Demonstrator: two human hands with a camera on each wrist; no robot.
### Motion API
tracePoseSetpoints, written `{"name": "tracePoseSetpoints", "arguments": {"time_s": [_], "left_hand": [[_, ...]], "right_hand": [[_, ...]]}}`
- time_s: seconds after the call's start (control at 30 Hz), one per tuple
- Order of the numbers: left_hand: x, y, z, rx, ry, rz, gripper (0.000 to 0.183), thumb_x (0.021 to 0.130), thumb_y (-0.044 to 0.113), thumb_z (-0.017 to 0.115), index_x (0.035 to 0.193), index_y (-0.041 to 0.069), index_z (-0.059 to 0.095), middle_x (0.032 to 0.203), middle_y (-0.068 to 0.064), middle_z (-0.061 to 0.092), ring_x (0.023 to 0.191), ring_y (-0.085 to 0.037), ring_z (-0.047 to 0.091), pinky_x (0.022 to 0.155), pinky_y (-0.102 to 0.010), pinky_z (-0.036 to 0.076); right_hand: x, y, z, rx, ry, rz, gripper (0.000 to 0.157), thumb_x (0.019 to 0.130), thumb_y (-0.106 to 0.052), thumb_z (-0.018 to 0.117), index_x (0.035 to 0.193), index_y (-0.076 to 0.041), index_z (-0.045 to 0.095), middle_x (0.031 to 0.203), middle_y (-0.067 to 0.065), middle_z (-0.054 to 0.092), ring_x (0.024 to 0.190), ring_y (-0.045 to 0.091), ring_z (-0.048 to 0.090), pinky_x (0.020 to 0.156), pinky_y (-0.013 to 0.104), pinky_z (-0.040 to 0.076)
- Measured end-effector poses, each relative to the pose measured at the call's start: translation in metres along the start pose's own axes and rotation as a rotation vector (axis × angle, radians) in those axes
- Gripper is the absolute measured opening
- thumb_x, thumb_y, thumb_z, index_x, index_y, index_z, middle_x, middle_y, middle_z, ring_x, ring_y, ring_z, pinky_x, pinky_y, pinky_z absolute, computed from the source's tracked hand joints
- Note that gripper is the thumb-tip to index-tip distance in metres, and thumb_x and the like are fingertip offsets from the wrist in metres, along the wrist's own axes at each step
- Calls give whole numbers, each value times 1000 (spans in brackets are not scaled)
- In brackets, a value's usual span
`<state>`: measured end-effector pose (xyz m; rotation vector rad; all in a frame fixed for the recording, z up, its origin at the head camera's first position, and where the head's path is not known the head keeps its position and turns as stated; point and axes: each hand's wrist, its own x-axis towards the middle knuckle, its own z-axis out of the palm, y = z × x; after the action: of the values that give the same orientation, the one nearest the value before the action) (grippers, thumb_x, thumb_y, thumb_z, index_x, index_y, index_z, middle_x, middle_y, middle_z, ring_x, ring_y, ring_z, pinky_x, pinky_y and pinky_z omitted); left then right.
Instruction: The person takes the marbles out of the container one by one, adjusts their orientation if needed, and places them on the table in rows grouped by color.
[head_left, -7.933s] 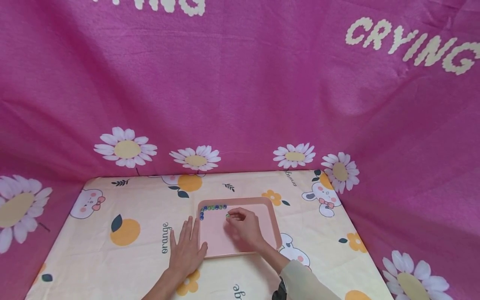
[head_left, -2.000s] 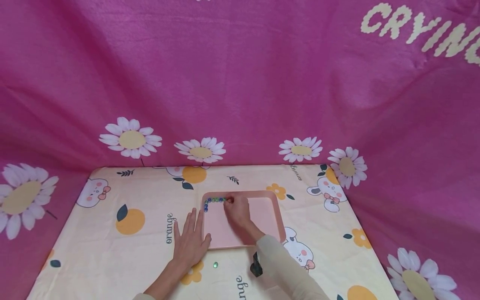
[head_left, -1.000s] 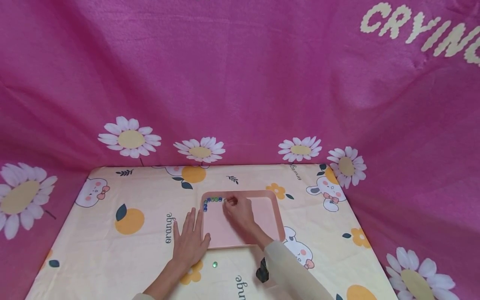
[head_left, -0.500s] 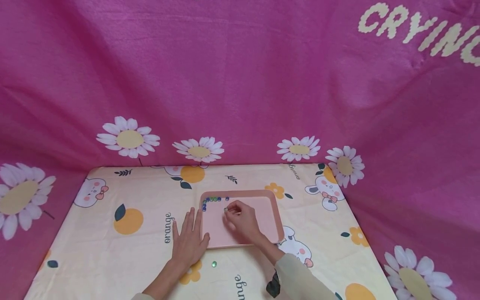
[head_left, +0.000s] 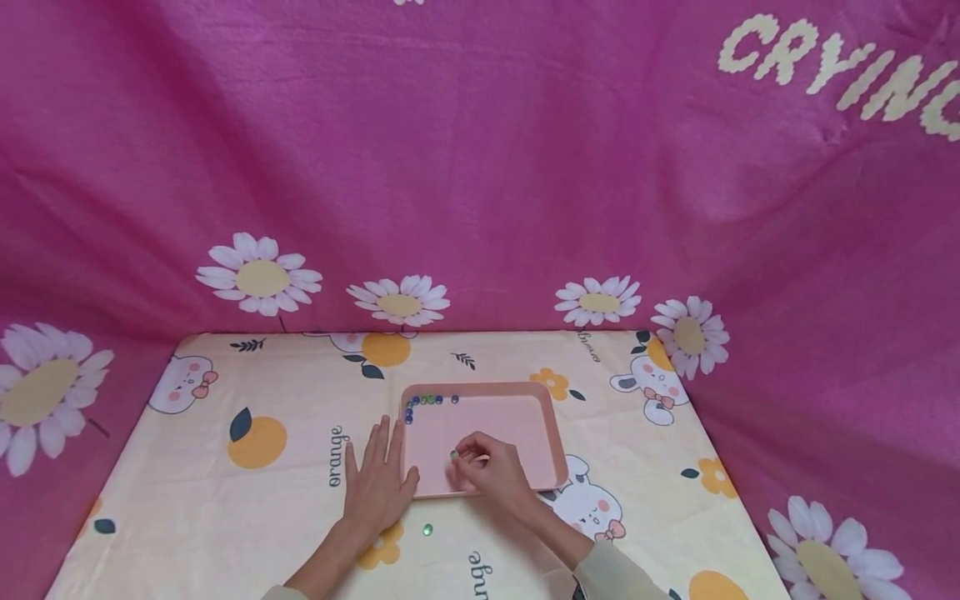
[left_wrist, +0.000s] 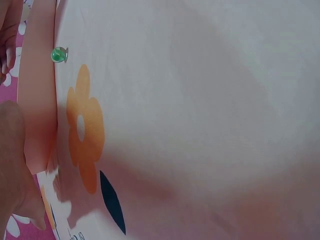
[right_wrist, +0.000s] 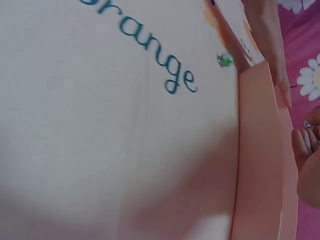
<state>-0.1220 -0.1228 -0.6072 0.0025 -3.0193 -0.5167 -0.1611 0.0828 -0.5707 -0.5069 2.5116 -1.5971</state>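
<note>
My left hand (head_left: pixel 378 479) lies flat with fingers spread, its fingertips at the left rim of a shallow pink tray (head_left: pixel 557 442). Above the near part of the tray, my right hand (head_left: pixel 498 475) pinches a small green glass marble (head_left: pixel 454 455) between thumb and forefinger. Blue and green marbles (head_left: pixel 423 400) form an L along the tray's far left corner. One blue marble (head_left: pixel 454 399) sits apart to their right, past a gap. On the cloth in front of the tray is another green marble (head_left: pixel 427 529), which the left wrist view shows close to the tray wall (left_wrist: pixel 37 85).
A pale yellow cloth (head_left: pixel 300 550) printed with oranges, flowers and rabbits covers the table. Pink fabric (head_left: pixel 480 167) with daisies and lettering hangs behind and at both sides. The right part of the tray floor lies bare.
A green marble has left the far row, opening a gap, and my right hand has drawn it nearer. The marble on the cloth was absent in the oldest frame. My left hand stays put.
</note>
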Motion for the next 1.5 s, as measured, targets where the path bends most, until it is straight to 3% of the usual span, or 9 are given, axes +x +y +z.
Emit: {"name": "tracePoseSetpoints", "arguments": {"time_s": [0.47,0.87,1.2,1.5], "left_hand": [[1,2,1,21,-34,-3,83,94,44,59,159,7,23,164,-16,17,150,-35,16,117,-64,0],[1,1,0,27,-31,-6,82,95,44,57,159,7,21,164,-16,17,150,-34,16,117,-63,-1],[0,1,-1,18,-19,-3,82,94,43,57,159,7,23,164,-17,18,149,-35,17,118,-63,0],[1,1,-1,16,-21,-4,82,95,43,58,159,6,23,164,-17,18,149,-35,17,117,-64,1]], "right_hand": [[-31,-5,0,-52,-100,-50,13,87,-2,72,94,-12,76,81,-10,67,76,5,62,72,22,57],[-56,10,12,-66,-148,6,11,85,-5,75,95,-10,77,81,-13,69,71,1,61,66,20,54],[-61,25,16,15,-179,-15,13,82,-1,77,91,-10,77,76,-13,68,67,0,62,61,20,55],[-61,32,19,-9,-200,-61,14,80,1,76,90,-9,77,77,-13,68,68,-2,61,61,20,55]]}}
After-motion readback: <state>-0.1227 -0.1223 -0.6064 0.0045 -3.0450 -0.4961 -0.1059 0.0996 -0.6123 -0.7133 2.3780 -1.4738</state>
